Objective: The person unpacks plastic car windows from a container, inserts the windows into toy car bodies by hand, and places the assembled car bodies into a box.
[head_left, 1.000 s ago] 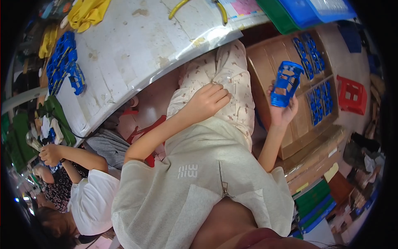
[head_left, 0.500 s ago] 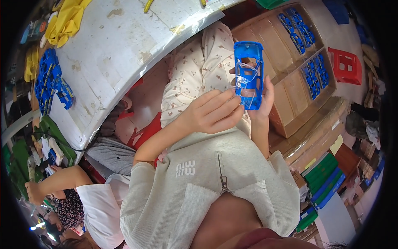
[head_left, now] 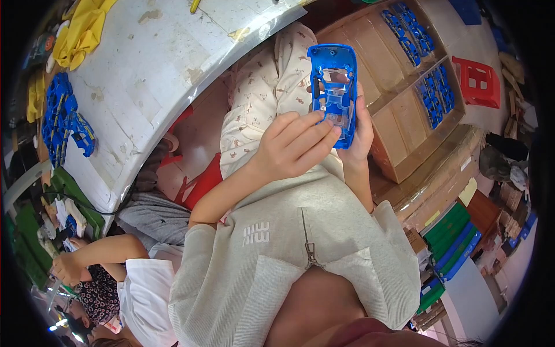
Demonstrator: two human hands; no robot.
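Note:
A blue plastic toy car body shell (head_left: 333, 56) is held up over my lap, its hollow inside facing me. My right hand (head_left: 359, 130) grips it along the right side and from behind. A clear plastic window piece (head_left: 335, 103) lies inside the shell's hollow. The fingers of my left hand (head_left: 298, 141) pinch and press at the lower part of this clear piece, and the fingertips partly cover it.
A divided cardboard box (head_left: 390, 136) at the right holds rows of blue car shells (head_left: 435, 95), beside a red stool (head_left: 477, 82). On the white table (head_left: 150, 63) lie blue shells (head_left: 60, 118) and yellow cloth (head_left: 84, 32). Another person (head_left: 147, 295) sits at lower left.
The clear piece stood tilted above the shell and now sits down inside it. The shell and both hands have shifted slightly up and left in view.

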